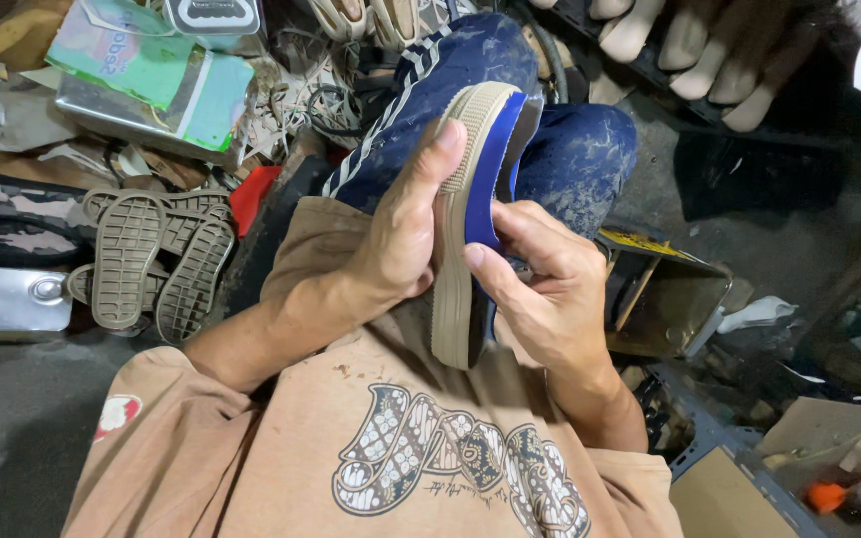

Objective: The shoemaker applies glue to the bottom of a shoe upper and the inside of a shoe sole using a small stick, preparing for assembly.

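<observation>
Blue shoe with tan rubber sole (455,219) held upright over the lap, left hand (396,244) clasping the sole's left side, right hand (545,289) fingers pinching its blue upper.

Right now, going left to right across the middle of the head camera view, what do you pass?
Silver metal can → stack of tan rubber shoe soles → left hand → blue shoe with tan rubber sole → right hand → open yellow-edged metal tin
</observation>
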